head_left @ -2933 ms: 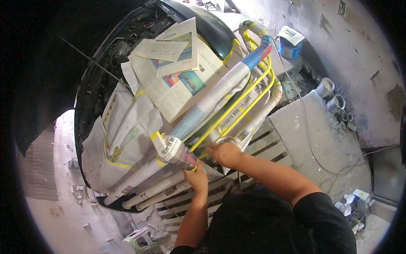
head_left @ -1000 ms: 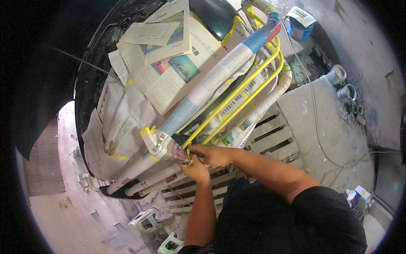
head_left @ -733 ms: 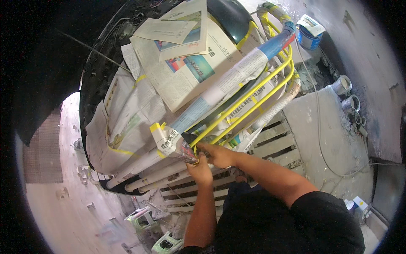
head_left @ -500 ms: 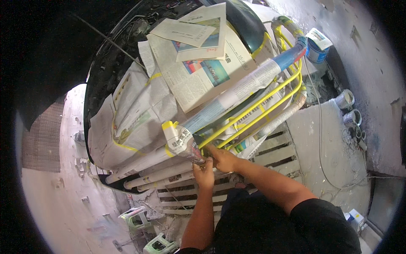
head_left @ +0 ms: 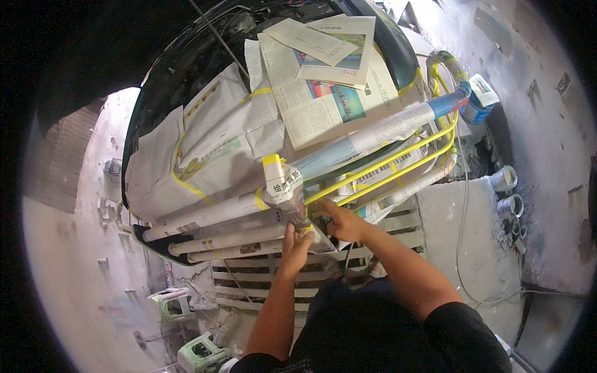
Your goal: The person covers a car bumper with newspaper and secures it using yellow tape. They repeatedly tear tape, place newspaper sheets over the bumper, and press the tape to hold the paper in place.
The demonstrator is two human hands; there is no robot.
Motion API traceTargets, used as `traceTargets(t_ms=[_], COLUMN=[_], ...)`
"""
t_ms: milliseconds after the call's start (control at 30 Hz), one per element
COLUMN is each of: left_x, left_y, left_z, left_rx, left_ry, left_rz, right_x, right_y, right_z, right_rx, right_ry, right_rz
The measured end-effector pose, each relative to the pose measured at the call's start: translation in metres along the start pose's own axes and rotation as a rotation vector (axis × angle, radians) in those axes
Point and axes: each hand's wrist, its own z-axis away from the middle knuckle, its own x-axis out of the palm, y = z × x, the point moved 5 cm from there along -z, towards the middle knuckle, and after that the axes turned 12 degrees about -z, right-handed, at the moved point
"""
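More gap now between left hand [head_left: 295,250], pinching one paper wrap [head_left: 286,188], and right hand [head_left: 346,224] (grip? can't tell), by two yellow bars [head_left: 373,170]!

newspaper [head_left: 289,93] and wrapped post [head_left: 295,210] bear bold characters [head_left: 286,182]; finer print [head_left: 301,118] seems blurred.

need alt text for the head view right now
A person's left hand touches the lower end of a newspaper-wrapped upright on the front bar frame of a vehicle, with the right hand beside it, near yellow tubes. Newspaper sheets and yellow tape cover the area behind; open cans sit on the floor at right.
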Motion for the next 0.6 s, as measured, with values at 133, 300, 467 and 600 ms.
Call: traceTargets(t_ms=[133,300,467,600], left_x=[-0.017,-0.024,-0.023,-0.022], left_y=[-0.031,-0.084,-0.116,-0.108], left_z=[0.023,0.044,0.043,0.046], left_rx=[0.116,0.094,-0.007,-0.017], left_ry=[0.213,0.182,-0.027,-0.150], left_rz=[-0.107,-0.075,-0.162,-0.283], right_x=[-0.011,-0.007,0.012,0.028], right_y=[-0.014,0.002,0.008,-0.001], right_z=[0.044,0.098,0.133,0.151], right_rx=[0.174,0.253,0.424,0.504], right_ry=[0.101,0.120,0.118,0.217], right_rz=[-0.019,0.192,0.242,0.225])
